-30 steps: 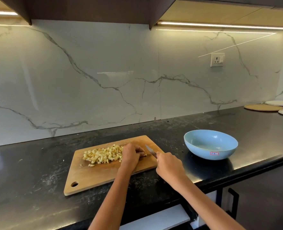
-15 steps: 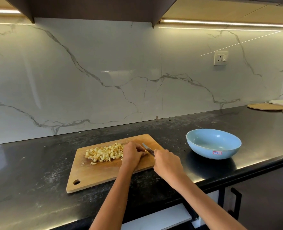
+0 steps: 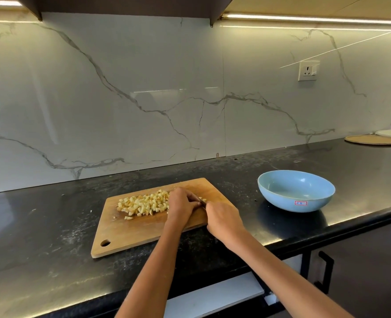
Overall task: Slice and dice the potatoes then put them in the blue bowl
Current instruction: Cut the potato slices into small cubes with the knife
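We see the left hand [image 3: 182,201] curled knuckles-up over the last potato piece, hidden beneath it, on the cutting board [image 3: 144,228], beside the diced potatoes [image 3: 144,204]. The right hand [image 3: 223,218] grips the knife [image 3: 202,201]. The blue bowl [image 3: 296,191] sits right, apart.

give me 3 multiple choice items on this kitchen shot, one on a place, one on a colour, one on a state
1. Where does the diced potato pile lie?
A. in the bowl
B. on the cutting board
C. on the bare counter

2. What colour is the bowl?
A. blue
B. red
C. white

3. What does the bowl hold?
A. potato cubes
B. water
C. nothing visible

Key: B, the cubes sit on the wooden board left of the left hand; A, it is pale blue; C, its inside shows bare while the right hand holds the knife.
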### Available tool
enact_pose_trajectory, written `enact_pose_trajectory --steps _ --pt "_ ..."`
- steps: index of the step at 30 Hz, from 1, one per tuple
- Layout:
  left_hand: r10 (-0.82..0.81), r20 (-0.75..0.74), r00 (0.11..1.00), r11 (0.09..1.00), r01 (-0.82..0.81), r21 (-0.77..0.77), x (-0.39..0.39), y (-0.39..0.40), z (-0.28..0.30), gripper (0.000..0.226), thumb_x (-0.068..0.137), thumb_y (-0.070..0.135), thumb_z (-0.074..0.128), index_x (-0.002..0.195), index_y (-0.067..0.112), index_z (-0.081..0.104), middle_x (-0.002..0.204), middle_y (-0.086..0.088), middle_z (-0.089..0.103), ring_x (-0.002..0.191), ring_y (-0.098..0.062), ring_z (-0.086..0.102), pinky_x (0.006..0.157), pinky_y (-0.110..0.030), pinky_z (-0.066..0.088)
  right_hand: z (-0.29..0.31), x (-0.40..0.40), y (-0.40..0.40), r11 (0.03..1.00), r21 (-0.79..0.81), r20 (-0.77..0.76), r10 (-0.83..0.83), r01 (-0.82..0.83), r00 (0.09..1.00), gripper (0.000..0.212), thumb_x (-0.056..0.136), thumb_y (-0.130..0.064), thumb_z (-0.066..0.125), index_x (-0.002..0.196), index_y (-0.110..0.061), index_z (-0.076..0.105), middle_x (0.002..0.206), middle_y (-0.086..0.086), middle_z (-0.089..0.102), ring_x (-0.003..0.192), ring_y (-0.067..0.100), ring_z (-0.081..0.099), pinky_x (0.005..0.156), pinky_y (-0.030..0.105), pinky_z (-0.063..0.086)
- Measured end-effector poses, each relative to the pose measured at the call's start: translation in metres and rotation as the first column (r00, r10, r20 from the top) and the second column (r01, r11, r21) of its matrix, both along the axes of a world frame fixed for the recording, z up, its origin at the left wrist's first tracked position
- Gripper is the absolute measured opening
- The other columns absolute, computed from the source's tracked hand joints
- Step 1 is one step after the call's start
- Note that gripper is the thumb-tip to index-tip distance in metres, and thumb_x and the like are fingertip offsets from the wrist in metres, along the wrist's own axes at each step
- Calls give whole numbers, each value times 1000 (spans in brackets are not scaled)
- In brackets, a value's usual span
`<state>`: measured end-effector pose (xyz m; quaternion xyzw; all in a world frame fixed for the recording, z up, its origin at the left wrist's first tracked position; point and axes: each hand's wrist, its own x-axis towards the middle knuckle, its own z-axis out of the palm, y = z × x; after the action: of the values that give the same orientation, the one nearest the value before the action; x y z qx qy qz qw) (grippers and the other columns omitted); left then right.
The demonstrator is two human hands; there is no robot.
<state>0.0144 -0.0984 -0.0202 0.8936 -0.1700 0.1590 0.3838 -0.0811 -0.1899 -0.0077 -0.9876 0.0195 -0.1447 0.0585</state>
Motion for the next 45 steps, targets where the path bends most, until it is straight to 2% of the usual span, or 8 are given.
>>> enact_pose_trajectory --steps 10,14,17,20,23,26,36,45 --pt "64 35 997 995 -66 72 1 3 -3 22 84 -8 57 85 8 73 96 -6 69 86 -11 58 79 -19 46 -11 -14 -12 1000 2 65 -5 5 998 25 95 -13 51 120 -13 52 108 4 62 94 19 63 73 27 46" --pt "123 94 988 992 -121 -25 0 5 3 21 83 -9 55 87 8 68 93 -6 68 81 -13 57 74 -23 47 -9 -12 -16 1000 -11 145 -4 5 989 32 96 -5 42 128 -12 43 104 5 64 92 22 65 73 30 45" --pt "-15 208 978 995 34 -89 3 2 5 32 75 -14 57 93 12 61 86 0 65 83 -18 60 77 -37 52 -12 -8 -17 997 -58 232 53 -40 971 44 94 -1 39 136 -13 37 95 7 65 84 24 65 67 31 43" --pt "-133 242 961 991 124 53 7 -1 1 54 73 -16 52 109 24 52 81 14 62 90 -18 60 88 -47 46 -14 0 -22 993 -102 255 88 -64 963 54 94 -4 41 144 -20 29 92 7 65 82 24 64 70 32 47" --pt "-81 136 987 967 45 252 5 -2 -2 61 86 -3 43 138 25 31 104 9 64 121 -19 43 109 -48 24 -14 5 -25 988 -135 245 106 -74 964 46 94 -6 40 137 -22 37 90 6 64 80 24 64 65 32 43" --pt "-6 70 998 959 -14 283 6 -1 -1 70 88 2 44 146 24 12 117 6 60 130 -21 32 111 -53 18 -15 7 -25 987 -146 246 106 -71 963 40 94 -7 40 132 -20 41 86 5 64 77 24 65 62 31 41" --pt "97 78 992 972 -111 205 7 3 -1 78 86 6 57 147 22 11 124 3 54 127 -22 35 109 -50 25 -18 5 -25 991 -120 282 91 -59 955 39 95 -8 39 132 -21 42 88 5 65 78 24 65 58 29 36" --pt "19 121 993 985 -39 166 11 -1 -5 70 86 4 57 144 23 21 122 3 57 123 -21 39 101 -42 38 -20 3 -33 998 37 334 -63 54 940 41 100 -17 36 141 -24 39 99 5 69 88 21 67 69 29 49"
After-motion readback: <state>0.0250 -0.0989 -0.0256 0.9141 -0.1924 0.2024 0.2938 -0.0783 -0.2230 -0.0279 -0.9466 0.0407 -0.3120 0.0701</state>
